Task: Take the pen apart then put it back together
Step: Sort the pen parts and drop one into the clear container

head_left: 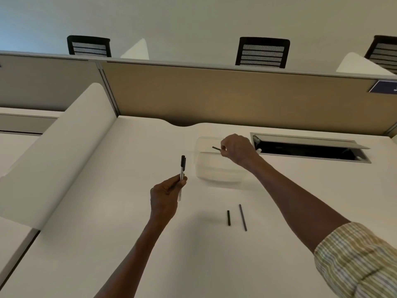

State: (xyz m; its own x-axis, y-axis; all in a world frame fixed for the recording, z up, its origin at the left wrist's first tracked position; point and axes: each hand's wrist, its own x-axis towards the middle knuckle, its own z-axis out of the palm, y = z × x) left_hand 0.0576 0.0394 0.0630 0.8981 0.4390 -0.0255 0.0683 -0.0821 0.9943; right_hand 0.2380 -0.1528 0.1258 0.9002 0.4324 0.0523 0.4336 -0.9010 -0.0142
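Observation:
My left hand (pixel 166 195) grips a white pen barrel with a black end (pixel 182 171), held upright above the white desk (pixel 107 211). My right hand (pixel 235 150) is raised further back and pinches a small dark pen part (pixel 216 148) between thumb and fingers. Two loose parts lie on the desk between my arms: a short black piece (pixel 228 217) and a longer thin dark rod (pixel 243 217).
A clear plastic box (pixel 214 168) sits on the desk under my right hand. An open cable hatch (pixel 309 149) is at the back right. A tan partition (pixel 236 97) closes the desk's far side, and a white divider (pixel 60 151) stands on the left.

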